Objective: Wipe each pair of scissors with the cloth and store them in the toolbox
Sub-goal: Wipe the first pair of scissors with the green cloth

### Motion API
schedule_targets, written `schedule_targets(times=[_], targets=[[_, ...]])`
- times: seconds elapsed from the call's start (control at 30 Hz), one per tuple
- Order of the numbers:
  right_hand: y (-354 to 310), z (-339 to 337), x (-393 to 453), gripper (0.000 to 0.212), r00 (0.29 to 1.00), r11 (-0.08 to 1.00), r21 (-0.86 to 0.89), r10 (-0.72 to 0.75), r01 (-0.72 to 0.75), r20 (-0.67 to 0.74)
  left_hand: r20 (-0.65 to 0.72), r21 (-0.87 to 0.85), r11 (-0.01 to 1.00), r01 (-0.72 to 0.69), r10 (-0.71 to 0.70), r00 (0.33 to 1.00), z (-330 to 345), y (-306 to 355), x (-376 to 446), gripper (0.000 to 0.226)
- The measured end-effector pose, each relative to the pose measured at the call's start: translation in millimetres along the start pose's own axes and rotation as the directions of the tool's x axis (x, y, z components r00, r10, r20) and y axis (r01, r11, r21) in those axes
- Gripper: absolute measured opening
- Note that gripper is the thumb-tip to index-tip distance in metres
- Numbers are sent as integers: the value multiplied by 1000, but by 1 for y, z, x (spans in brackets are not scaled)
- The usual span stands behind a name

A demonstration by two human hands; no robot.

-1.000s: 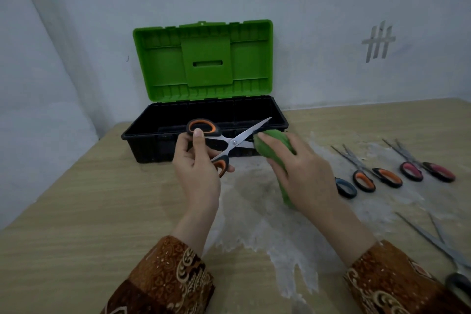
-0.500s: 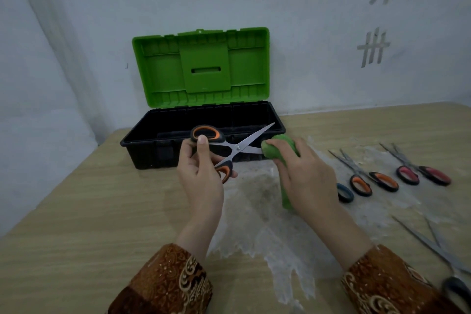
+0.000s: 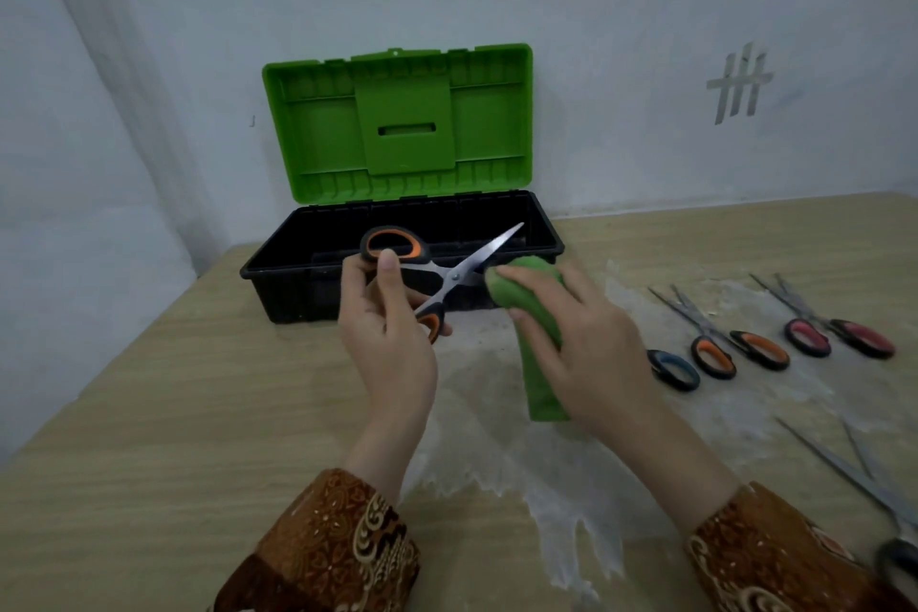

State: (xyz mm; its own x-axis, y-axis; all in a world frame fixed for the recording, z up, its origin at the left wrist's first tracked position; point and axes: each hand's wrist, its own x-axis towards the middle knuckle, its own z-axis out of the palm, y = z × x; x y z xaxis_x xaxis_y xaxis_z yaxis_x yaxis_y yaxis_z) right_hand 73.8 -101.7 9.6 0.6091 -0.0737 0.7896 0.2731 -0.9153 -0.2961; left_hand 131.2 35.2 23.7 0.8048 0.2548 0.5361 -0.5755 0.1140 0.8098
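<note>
- A person's left hand (image 3: 385, 338) holds a pair of scissors (image 3: 437, 278) by the orange-and-black handles, in front of the toolbox (image 3: 298, 283); the thumb lies up against the upper handle loop and the fingers curl round the lower one.
- The blades are spread open (one tip points up and right over the box's open cavity, the other runs into the cloth).
- The right hand (image 3: 591, 353) grips a green cloth (image 3: 541, 363), fingers wrapped round it, with the bunched end pressed onto the lower blade.
- The toolbox is black with a green lid (image 3: 397, 124) standing upright against the wall; what lies inside is too dark to tell.
- On the table (image 3: 149, 412) to the right, lying on a whitish sheet (image 3: 571, 487), are more pairs: blue-handled (image 3: 673, 369), orange-handled (image 3: 715, 353), and red-handled (image 3: 839, 333), side by side with blades pointing away.
- Another pair with long blades and a dark handle (image 3: 899, 562) sits at the lower right edge, partly cut off.
- Patterned brown sleeves (image 3: 323, 552) cover both wrists.
</note>
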Motion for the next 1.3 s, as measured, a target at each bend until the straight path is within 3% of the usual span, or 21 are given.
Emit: schedule_targets(times=[0.1,0.27,0.47,0.63,0.87,0.97,1.13,1.3], targets=[[-7,6,-2,38,999,1000,-11,-6,6,44,55,31,997,-77,75,996,2,3,-6,18],[4,7,-3,32,982,982,-91,175,-168,68,82,83,981,-178,171,982,2,3,-6,17],[-5,5,-2,37,994,995,-6,102,-102,42,98,99,967,-235,225,969,4,1,-8,16],[-3,5,-1,32,976,976,-7,219,-219,-2,111,107,953,-282,271,956,5,1,-8,16],[-7,5,-1,28,990,988,73,135,-138,46,141,125,926,-357,339,930,2,2,-8,19],[-4,4,0,26,996,995,33,88,-89,28,177,130,916,-380,356,918,1,0,-4,14],[-4,4,-1,25,990,989,39,140,-141,24,226,136,900,-414,379,898,0,-1,-2,12],[-5,6,1,23,996,989,-120,91,-88,19,229,137,897,-420,383,895,1,-1,-5,15]])
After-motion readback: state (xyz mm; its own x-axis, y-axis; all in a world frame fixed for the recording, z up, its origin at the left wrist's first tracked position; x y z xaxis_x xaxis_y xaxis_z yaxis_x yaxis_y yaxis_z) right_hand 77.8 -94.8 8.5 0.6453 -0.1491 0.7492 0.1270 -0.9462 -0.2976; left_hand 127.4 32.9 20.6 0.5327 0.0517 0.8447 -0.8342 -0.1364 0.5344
